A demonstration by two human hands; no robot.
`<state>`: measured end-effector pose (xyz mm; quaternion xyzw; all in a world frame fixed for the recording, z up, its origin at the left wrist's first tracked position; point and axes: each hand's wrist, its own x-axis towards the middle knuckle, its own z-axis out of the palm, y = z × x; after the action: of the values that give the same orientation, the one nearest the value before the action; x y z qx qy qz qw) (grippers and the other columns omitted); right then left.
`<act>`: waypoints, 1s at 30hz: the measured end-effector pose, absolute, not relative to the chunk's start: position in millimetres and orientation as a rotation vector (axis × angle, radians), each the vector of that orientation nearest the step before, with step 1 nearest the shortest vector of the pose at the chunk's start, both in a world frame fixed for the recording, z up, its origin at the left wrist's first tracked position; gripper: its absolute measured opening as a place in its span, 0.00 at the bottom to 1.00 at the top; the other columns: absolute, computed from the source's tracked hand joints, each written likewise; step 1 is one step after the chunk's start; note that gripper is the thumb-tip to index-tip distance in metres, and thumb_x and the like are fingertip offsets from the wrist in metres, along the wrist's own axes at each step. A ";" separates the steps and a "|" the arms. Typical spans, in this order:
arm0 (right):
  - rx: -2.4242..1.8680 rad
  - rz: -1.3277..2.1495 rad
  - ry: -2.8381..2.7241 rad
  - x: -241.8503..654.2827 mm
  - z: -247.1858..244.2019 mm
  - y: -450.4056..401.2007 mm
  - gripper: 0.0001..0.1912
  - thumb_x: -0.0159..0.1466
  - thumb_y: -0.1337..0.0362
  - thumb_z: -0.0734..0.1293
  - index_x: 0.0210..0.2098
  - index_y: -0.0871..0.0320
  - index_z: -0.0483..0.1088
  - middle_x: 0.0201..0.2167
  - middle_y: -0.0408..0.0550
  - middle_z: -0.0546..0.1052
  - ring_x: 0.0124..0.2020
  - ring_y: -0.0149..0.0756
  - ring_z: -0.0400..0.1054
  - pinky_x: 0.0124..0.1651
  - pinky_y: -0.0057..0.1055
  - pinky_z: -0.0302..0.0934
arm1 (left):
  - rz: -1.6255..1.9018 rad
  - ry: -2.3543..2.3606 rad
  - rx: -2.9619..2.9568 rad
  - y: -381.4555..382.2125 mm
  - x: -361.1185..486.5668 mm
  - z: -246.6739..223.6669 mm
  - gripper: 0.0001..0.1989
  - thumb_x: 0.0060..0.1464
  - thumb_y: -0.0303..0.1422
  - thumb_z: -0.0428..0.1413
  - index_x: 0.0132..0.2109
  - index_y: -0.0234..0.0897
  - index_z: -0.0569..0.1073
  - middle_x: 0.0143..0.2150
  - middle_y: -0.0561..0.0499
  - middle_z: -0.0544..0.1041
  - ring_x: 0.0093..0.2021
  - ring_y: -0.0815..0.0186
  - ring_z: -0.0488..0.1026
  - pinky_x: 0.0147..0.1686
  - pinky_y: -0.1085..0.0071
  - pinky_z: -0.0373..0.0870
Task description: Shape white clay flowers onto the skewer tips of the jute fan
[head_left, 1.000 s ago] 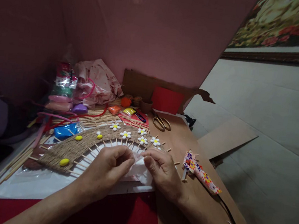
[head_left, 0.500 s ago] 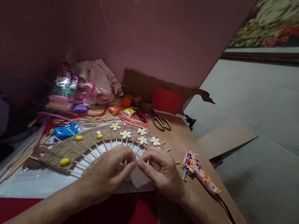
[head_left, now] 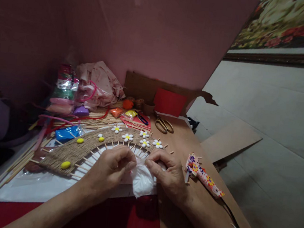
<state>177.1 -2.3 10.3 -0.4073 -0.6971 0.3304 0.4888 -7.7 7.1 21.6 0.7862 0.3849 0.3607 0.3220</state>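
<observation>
A small clear bag of white clay [head_left: 143, 182] hangs between my two hands. My left hand [head_left: 116, 165] pinches the bag's upper left side. The fingers of my right hand [head_left: 168, 171] are closed on its upper right side. Behind them lies a curved twine-woven piece [head_left: 80, 153] with sticks poking out along its edges. White daisies with yellow centres [head_left: 127, 137] sit on its top and right part. Yellow ovals [head_left: 65, 164] sit on its left part, one with a white petal beside it. My hands hide some of its lower right.
A flower-patterned glue gun [head_left: 205, 178] lies right of my right hand on brown board [head_left: 182, 140]. Gold-handled scissors [head_left: 164, 125] lie behind. At the back left are bagged clays [head_left: 62, 97], pink cloth [head_left: 101, 83] and a blue packet [head_left: 68, 132].
My hands have moved slightly apart, with the top of the bag now stretched between them. The white bag shows more fully and hangs lower.
</observation>
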 end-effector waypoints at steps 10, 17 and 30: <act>-0.949 0.752 -1.745 174.7 8.6 0.2 0.09 0.58 0.65 0.66 0.22 0.59 0.67 0.23 0.43 0.67 0.27 0.31 0.61 0.30 0.27 0.55 | 0.971 1.064 1.972 6.9 -5.8 16.8 0.06 0.52 0.29 0.51 0.28 0.36 0.69 0.27 0.52 0.70 0.28 0.68 0.66 0.29 0.72 0.60; -0.956 0.909 -1.672 175.0 6.7 1.3 0.09 0.58 0.64 0.66 0.23 0.60 0.66 0.23 0.41 0.66 0.26 0.29 0.59 0.29 0.25 0.54 | 0.957 1.039 1.788 5.5 -5.5 20.0 0.09 0.53 0.33 0.51 0.27 0.36 0.66 0.25 0.54 0.66 0.26 0.68 0.62 0.27 0.72 0.59; -0.954 0.884 -1.764 172.5 8.7 -2.0 0.09 0.59 0.61 0.65 0.25 0.59 0.66 0.24 0.42 0.66 0.27 0.29 0.59 0.29 0.25 0.54 | 0.919 0.930 1.816 1.4 -5.9 20.5 0.09 0.56 0.35 0.50 0.29 0.36 0.67 0.27 0.54 0.66 0.28 0.70 0.62 0.28 0.73 0.59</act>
<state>172.5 -2.0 8.7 -0.3871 -0.7159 0.3589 0.4571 -5.9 1.4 20.5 0.7301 0.3737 0.3693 0.4368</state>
